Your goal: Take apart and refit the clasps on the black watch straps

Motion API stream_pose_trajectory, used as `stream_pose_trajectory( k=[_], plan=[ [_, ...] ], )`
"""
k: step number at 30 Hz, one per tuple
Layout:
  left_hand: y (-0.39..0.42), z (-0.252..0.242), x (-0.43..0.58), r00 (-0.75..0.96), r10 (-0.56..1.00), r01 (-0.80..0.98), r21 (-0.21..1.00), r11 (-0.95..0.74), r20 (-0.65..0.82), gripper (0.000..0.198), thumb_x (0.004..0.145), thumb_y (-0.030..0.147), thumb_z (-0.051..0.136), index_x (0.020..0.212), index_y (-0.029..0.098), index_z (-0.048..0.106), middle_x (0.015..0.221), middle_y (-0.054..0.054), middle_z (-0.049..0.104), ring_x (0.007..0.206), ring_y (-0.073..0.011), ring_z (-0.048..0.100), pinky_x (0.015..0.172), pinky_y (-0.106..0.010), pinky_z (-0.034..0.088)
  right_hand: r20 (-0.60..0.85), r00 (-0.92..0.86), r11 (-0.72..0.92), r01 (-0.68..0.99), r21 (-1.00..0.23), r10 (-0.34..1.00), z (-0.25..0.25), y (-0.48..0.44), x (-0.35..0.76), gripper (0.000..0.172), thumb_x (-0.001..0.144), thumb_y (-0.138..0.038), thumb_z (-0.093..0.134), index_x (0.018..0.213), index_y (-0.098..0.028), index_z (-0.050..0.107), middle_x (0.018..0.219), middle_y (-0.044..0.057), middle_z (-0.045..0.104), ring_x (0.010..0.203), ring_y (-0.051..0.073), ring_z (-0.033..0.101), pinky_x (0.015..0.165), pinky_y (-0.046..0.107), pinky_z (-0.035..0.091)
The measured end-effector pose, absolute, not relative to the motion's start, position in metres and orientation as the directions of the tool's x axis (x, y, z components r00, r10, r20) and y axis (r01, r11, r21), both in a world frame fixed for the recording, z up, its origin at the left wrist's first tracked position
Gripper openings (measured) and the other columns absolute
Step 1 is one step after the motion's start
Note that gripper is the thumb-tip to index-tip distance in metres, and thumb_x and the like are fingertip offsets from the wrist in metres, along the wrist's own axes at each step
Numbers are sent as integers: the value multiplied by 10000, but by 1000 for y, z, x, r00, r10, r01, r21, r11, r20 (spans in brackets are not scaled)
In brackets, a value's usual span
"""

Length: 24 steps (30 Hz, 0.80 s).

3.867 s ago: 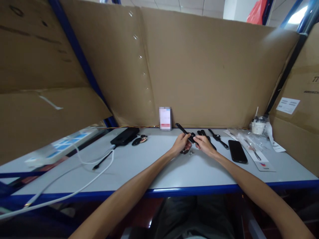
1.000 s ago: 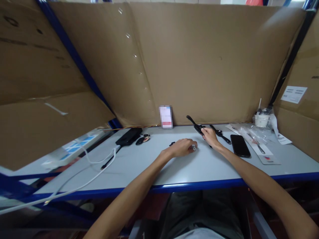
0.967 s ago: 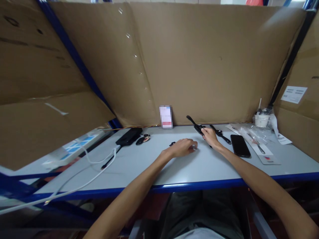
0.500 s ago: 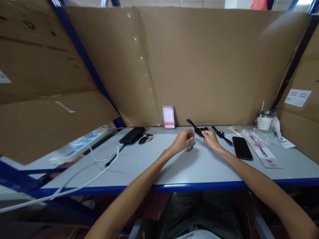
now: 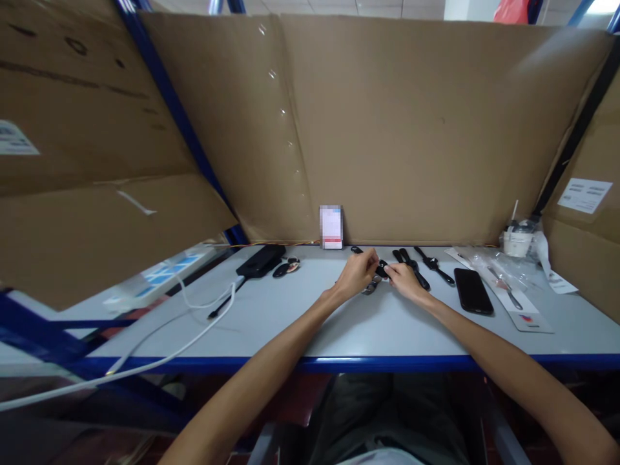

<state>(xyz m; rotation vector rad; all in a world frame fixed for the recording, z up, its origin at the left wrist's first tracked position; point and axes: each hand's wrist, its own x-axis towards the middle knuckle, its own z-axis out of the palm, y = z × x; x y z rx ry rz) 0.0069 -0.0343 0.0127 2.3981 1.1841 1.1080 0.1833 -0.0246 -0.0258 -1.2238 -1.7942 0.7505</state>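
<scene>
We see both hands now joined on the black smartwatch (image 5: 382, 267), low over the desk (image 5: 300, 323) near its back edge. Half a second ago they were apart and only the right held it. The left hand (image 5: 357, 274) fingers pinch one end and the right hand (image 5: 404, 279) fingers clasp the other. The small silver part (image 5: 371, 287) lies just beneath. The spare watches (image 5: 433, 264) and black phone (image 5: 473, 290) are unmoved.

No legible text on box label (image 5: 584, 195) or card (image 5: 331, 227)
</scene>
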Motion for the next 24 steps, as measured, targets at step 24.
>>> stream_pose_trajectory(
  k=[24],
  plan=[
    [-45,15,19,440,842,863,111,-492,313,276,943,156,413,1209,177,485,955,-113,736,915,-282,696,709,-328,433,250,-180,305,659,-687,951,-23,-28,180,340,950,-235,498,675,-165,684,631,39,661,623,179,568,611,265,326]
  ],
)
